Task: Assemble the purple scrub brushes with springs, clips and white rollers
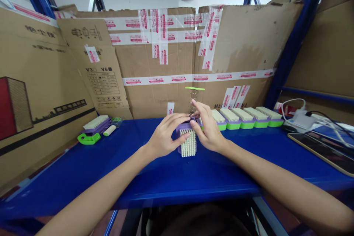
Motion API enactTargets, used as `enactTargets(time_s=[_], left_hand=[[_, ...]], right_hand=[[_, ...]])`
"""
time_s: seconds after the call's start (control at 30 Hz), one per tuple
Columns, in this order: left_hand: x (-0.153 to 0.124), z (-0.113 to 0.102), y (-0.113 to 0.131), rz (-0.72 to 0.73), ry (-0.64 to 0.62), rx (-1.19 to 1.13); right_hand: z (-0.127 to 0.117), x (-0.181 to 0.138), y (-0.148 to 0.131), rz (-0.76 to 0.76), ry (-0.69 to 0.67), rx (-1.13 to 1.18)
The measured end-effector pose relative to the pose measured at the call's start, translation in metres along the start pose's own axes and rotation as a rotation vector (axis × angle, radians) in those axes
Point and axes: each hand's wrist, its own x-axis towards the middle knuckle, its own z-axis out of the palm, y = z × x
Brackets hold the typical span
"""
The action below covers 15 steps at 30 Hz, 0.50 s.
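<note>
My left hand (166, 134) and my right hand (207, 127) both grip a purple-backed brush with white bristles (188, 143), held on end just above the blue table (171, 177). Fingers of both hands curl round its purple top. A thin metal spring (192, 102) rises from the brush between my fingertips, with a flat green piece (195, 88) on its upper end. My right fingertips pinch near the spring's base.
A row of several green-backed brushes (247, 117) lines the back right. At the back left lie a purple brush, a green handle (88, 138) and a small white roller (110, 130). Taped cardboard walls enclose the table. A charger, cables (304, 120) and a phone (323, 151) sit at right.
</note>
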Motion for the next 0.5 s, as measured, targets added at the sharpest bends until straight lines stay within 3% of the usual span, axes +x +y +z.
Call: enactTargets(time_s=[0.5], left_hand=[[-0.0025,0.0013,-0.0014,-0.047,0.003,0.003]], right_hand=[[-0.0005,0.0019,0.0011,-0.057,-0.014,-0.041]])
